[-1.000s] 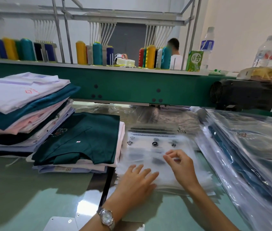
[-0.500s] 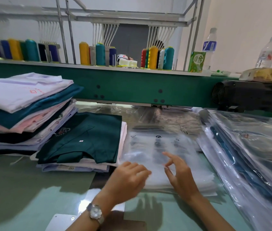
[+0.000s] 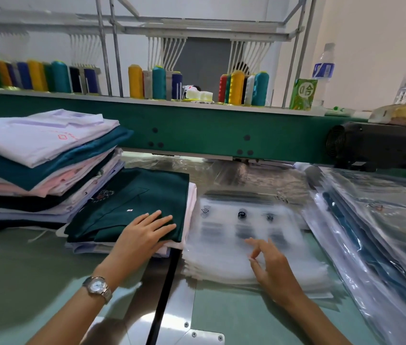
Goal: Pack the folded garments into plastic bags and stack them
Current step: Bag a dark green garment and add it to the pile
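Observation:
A folded dark green garment (image 3: pixel 132 207) tops a short pile of pale folded garments at centre left. My left hand (image 3: pixel 144 232), with a wristwatch on its wrist, lies flat on the garment's near right corner, fingers spread. To the right lies a stack of empty clear plastic bags (image 3: pixel 241 245) with black print. My right hand (image 3: pixel 269 265) rests on the stack's near part, fingers apart, holding nothing that I can make out. Packed garments in plastic bags (image 3: pixel 371 235) are stacked at the right.
A tall pile of folded garments (image 3: pixel 40 155), white, teal, pink and dark, stands at the left. A green machine beam (image 3: pixel 197 130) with thread cones (image 3: pixel 236 88) crosses behind. A black motor box (image 3: pixel 376 145), bottles (image 3: pixel 323 70) and a green carton sit at back right.
My left hand moved left from the plastic bag stack onto the dark green garment. My right hand stayed on the bags, shifting slightly nearer.

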`<state>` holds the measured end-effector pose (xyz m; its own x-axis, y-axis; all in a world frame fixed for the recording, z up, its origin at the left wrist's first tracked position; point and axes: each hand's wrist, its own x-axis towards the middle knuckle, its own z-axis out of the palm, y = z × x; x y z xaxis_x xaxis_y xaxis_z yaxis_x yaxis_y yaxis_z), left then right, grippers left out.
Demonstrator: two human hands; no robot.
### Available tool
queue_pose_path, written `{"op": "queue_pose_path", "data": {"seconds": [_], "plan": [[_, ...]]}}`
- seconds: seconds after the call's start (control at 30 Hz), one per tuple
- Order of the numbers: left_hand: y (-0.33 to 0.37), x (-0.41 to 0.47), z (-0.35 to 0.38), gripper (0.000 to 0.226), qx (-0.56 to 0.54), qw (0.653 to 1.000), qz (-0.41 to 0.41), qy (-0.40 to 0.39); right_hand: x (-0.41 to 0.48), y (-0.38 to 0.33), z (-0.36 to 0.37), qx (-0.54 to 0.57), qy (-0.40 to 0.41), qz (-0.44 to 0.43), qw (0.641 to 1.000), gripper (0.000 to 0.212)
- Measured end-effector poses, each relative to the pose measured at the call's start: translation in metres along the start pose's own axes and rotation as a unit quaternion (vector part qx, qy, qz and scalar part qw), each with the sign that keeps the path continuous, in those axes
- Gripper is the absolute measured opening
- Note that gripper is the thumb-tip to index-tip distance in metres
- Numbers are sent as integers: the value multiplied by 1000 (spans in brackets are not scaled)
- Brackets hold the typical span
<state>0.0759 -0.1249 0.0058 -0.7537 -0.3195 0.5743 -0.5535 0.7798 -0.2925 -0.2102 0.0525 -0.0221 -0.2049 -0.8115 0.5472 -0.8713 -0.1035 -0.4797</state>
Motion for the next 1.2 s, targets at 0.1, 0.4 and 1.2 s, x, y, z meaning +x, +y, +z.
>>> {"op": "queue_pose_path", "data": {"seconds": [0.1, 0.4, 1.2], "plan": [[6, 4, 3, 53, -4, 998, -15, 63, 0, 2, 1, -20, -20, 2, 1000, 27], [5, 28, -21, 23, -210, 919, -293, 163, -1, 1, 1, -59, -43, 11, 997, 12], [115, -5, -76, 21, -154, 964, -144, 159, 74, -105, 22, 488, -170, 319, 794, 87]]}}
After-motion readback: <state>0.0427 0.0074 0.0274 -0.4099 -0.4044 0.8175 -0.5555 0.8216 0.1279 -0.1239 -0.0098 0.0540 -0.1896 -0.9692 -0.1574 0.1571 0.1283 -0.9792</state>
